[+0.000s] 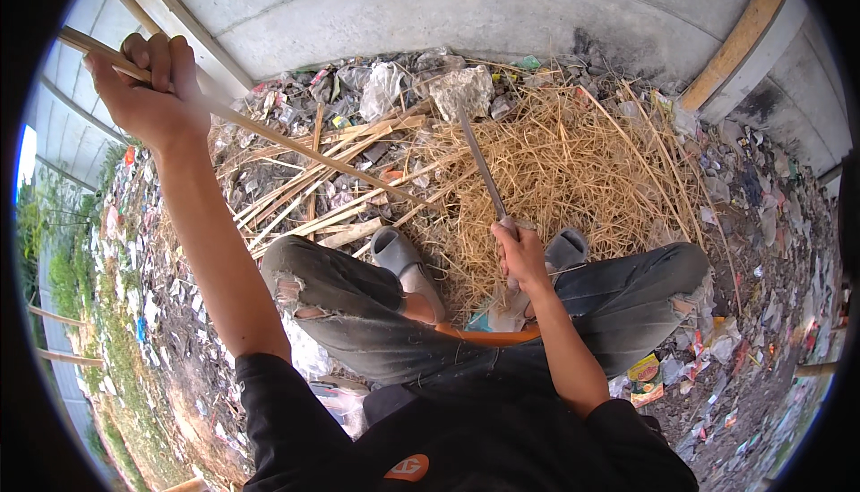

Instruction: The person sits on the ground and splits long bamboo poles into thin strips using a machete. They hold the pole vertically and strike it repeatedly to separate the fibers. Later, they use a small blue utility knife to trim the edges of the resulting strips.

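while left grip (pixel 159 102) curls round a stick (pixel 296 145), right grip (pixel 522 261) closed, clasping a knife (pixel 482 165)

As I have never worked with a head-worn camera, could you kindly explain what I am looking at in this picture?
There is no machine: a person works bare-handed. The one picture comes from a wide fisheye camera on that person's head, looking down, which is why straight edges bend. The raised left hand grips a long wooden strip; the right hand holds a narrow blade-like tool, pointing away from the body. On the ground lie a heap of straw-like pieces, loose wooden strips and scattered litter, with a grey wall beyond.
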The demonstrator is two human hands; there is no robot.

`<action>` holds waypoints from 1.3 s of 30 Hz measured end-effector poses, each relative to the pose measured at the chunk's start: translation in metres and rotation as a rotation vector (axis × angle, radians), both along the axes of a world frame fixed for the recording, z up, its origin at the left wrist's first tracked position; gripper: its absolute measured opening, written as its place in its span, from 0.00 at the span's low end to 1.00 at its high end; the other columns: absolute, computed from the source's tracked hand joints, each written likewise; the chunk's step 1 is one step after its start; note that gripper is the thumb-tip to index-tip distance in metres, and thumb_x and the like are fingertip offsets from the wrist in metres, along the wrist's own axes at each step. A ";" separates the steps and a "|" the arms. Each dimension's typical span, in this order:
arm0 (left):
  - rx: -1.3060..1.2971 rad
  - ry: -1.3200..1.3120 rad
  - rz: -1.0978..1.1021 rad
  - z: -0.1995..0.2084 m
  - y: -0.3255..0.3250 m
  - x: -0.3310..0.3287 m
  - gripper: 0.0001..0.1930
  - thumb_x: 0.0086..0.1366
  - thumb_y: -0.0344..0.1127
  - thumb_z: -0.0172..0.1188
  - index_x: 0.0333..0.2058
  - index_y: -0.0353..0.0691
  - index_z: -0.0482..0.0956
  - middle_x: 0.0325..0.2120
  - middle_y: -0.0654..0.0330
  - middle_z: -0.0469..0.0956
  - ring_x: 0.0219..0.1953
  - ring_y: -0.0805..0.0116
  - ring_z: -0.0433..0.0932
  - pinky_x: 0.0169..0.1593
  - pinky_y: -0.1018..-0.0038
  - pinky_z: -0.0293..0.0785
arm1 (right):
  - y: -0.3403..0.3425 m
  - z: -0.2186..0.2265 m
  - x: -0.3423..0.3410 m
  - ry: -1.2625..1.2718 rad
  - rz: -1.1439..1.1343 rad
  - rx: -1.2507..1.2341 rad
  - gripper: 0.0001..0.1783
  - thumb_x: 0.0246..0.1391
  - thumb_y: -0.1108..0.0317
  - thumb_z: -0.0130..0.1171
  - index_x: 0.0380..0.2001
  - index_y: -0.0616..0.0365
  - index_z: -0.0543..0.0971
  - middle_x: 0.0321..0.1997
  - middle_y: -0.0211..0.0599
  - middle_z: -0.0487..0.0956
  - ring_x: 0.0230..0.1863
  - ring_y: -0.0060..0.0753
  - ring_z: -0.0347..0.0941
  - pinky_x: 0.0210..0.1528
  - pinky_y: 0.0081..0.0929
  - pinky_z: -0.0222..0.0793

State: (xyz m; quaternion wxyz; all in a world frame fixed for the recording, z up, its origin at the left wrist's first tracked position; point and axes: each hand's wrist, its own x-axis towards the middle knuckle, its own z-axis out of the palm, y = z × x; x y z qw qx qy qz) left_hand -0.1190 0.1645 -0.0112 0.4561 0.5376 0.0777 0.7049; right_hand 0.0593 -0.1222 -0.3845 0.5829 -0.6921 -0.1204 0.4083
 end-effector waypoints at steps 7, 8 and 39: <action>0.005 0.097 0.022 -0.003 -0.005 0.006 0.29 0.76 0.60 0.33 0.21 0.45 0.57 0.12 0.67 0.49 0.13 0.74 0.45 0.16 0.75 0.44 | 0.004 -0.001 -0.005 -0.046 0.012 -0.030 0.23 0.63 0.49 0.60 0.25 0.57 0.76 0.16 0.24 0.69 0.14 0.18 0.65 0.17 0.24 0.59; 0.017 0.089 0.041 -0.006 -0.004 0.008 0.29 0.76 0.59 0.32 0.21 0.45 0.57 0.12 0.67 0.49 0.13 0.73 0.45 0.16 0.75 0.44 | 0.006 0.001 -0.007 -0.060 0.023 -0.042 0.23 0.64 0.48 0.60 0.25 0.57 0.76 0.16 0.23 0.69 0.14 0.17 0.64 0.17 0.24 0.58; 0.140 -0.007 0.178 0.072 -0.037 -0.050 0.26 0.74 0.57 0.38 0.20 0.47 0.53 0.11 0.63 0.48 0.13 0.74 0.46 0.17 0.76 0.44 | 0.011 0.087 -0.104 -0.538 0.231 0.416 0.22 0.65 0.53 0.61 0.28 0.62 0.74 0.19 0.40 0.74 0.20 0.41 0.70 0.26 0.37 0.66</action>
